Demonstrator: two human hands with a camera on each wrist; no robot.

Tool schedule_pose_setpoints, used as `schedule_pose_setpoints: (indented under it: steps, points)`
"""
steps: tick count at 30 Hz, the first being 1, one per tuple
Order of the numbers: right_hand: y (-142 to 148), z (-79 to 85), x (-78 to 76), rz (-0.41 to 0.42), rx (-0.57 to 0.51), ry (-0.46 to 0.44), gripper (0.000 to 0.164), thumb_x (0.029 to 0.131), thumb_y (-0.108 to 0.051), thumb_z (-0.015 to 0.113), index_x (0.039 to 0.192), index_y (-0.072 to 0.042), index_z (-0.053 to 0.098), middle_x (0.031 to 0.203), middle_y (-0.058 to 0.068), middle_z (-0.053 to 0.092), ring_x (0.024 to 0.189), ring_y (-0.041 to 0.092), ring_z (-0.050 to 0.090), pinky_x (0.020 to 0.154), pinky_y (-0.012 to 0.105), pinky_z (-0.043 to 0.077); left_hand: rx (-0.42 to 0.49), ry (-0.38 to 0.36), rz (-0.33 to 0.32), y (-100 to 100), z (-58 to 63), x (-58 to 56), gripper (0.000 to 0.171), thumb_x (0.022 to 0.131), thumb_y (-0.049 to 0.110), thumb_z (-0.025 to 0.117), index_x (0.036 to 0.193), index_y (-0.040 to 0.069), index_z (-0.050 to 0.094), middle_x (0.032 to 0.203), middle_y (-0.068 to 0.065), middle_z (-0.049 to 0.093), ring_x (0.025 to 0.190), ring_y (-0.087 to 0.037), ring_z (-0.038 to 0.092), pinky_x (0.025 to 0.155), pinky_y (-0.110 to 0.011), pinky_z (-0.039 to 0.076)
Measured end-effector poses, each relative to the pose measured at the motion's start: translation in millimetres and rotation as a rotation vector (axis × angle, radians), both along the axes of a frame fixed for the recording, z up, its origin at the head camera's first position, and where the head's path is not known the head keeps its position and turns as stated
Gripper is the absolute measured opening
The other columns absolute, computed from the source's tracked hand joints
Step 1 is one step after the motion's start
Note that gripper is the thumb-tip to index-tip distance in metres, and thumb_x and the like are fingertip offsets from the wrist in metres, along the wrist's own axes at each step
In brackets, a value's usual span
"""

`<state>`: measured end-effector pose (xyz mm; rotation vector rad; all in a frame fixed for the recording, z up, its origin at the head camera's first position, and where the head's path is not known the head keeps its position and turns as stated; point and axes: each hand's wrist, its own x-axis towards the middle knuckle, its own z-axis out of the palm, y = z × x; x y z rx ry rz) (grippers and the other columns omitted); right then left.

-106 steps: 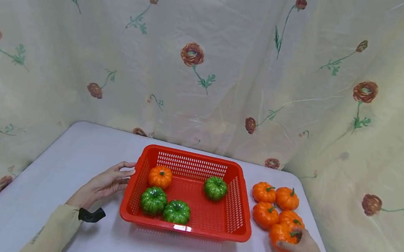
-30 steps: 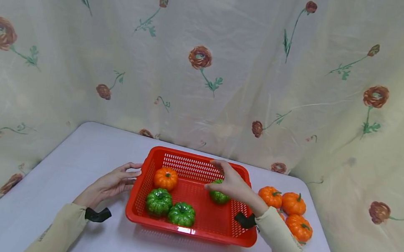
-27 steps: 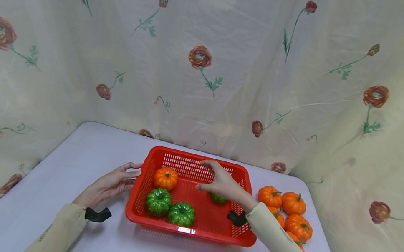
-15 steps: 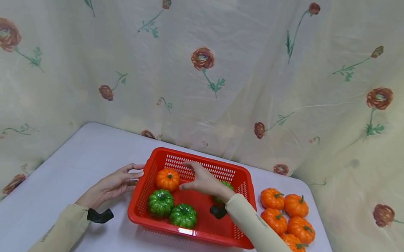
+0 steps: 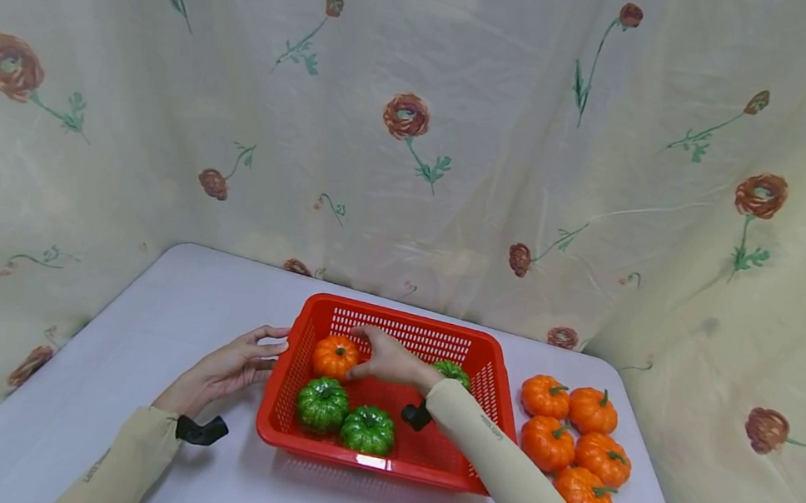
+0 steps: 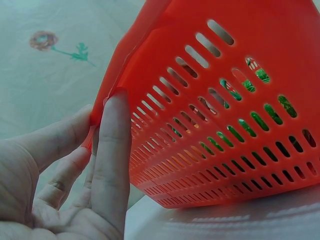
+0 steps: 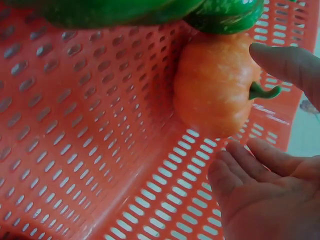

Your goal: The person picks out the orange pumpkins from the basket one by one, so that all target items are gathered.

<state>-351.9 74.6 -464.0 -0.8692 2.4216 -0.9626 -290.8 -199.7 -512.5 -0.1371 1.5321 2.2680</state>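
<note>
A red plastic basket (image 5: 384, 469) stands on the table. My left hand (image 5: 228, 368) pinches the rim at its left side; the left wrist view shows the fingertips (image 6: 114, 107) at the rim's edge. My right hand (image 5: 390, 359) reaches into the basket beside a small orange pumpkin (image 5: 335, 357) in the back left corner. Its thumb and fingers are spread on either side of this pumpkin, not gripping it. In the right wrist view the thumb (image 7: 282, 57) is near the green stem. Two green pumpkins (image 5: 322, 404) sit in front; another green pumpkin (image 5: 452, 372) is partly behind the right arm.
Several orange pumpkins (image 5: 547, 444) lie in a cluster on the white table (image 5: 194, 478), right of the basket. A flowered cloth (image 5: 459, 166) hangs behind and along both sides of the table. The right forearm crosses the basket's right front rim.
My right hand has left the orange pumpkins on the right and moved leftward over the basket, down to the orange pumpkin inside. My left hand has stayed at the rim.
</note>
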Motion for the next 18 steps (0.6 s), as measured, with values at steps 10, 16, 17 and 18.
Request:
schedule_pose_setpoints:
  steps: [10, 16, 17, 18]
  points:
    - [-9.4, -13.7, -7.2, 0.014, 0.039, 0.037, 0.073, 0.078, -0.013, 0.079, 0.14, 0.0, 0.042, 0.136, 0.015, 0.052, 0.123, 0.025, 0.051, 0.104, 0.037, 0.045, 0.033, 0.014, -0.027, -1.7, -1.2, 1.2, 0.043, 0.097, 0.013, 0.058, 0.136, 0.015, 0.04, 0.118, -0.004, 0.061, 0.088, -0.015, 0.067, 0.078, -0.028, 0.059]
    - [-15.0, -15.5, -4.8, 0.012, 0.074, 0.093, 0.076, 0.076, -0.011, 0.079, 0.14, 0.001, 0.041, 0.133, 0.016, 0.051, 0.114, 0.024, 0.053, 0.096, 0.035, 0.048, 0.055, 0.034, -0.044, -1.6, -1.3, 1.9, 0.043, 0.096, 0.014, 0.059, 0.135, 0.015, 0.04, 0.115, -0.004, 0.063, 0.086, -0.015, 0.066, 0.077, -0.027, 0.06]
    - [-15.0, -15.3, -4.5, 0.012, 0.076, 0.095, 0.076, 0.076, -0.011, 0.079, 0.14, 0.001, 0.041, 0.132, 0.016, 0.05, 0.114, 0.024, 0.054, 0.095, 0.036, 0.048, 0.054, 0.033, -0.042, -1.5, -1.3, 1.8, 0.043, 0.096, 0.014, 0.059, 0.135, 0.015, 0.041, 0.115, -0.004, 0.063, 0.087, -0.015, 0.066, 0.077, -0.027, 0.06]
    - [-14.7, -15.1, -4.3, 0.009, 0.08, 0.092, 0.076, 0.076, -0.012, 0.079, 0.14, 0.001, 0.041, 0.132, 0.016, 0.05, 0.114, 0.024, 0.054, 0.095, 0.036, 0.048, 0.051, 0.032, -0.04, -1.3, -1.2, 1.7, 0.043, 0.096, 0.014, 0.06, 0.135, 0.015, 0.041, 0.115, -0.004, 0.063, 0.087, -0.015, 0.066, 0.077, -0.027, 0.06]
